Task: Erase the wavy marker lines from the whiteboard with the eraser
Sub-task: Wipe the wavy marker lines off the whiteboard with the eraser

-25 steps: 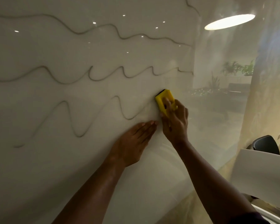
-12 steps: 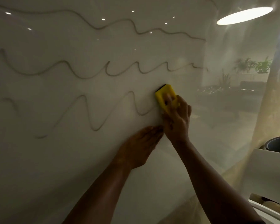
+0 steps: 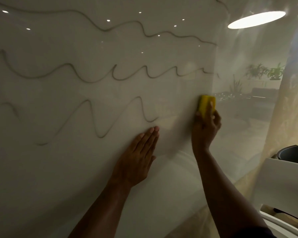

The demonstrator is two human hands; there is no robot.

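A glossy whiteboard (image 3: 76, 169) fills the view, with three dark wavy lines across it: a top line (image 3: 144, 34), a middle line (image 3: 113, 78) and a bottom line (image 3: 101, 134). The bottom line ends near the board's centre, just above my left fingertips. My right hand (image 3: 205, 127) presses a yellow eraser (image 3: 205, 104) against the board, to the right of the bottom line's end, near the board's right edge. My left hand (image 3: 139, 157) lies flat on the board, fingers together, holding nothing.
To the right of the board, a glass pane reflects a round ceiling lamp (image 3: 256, 19), plants (image 3: 265, 71) and a sofa. A white tabletop (image 3: 286, 182) and a dark chair back (image 3: 292, 154) stand at the lower right.
My right hand and the eraser have slid right, away from the bottom line's end, leaving a cleaned patch. My left hand has parted from the right hand. The camera has turned left.
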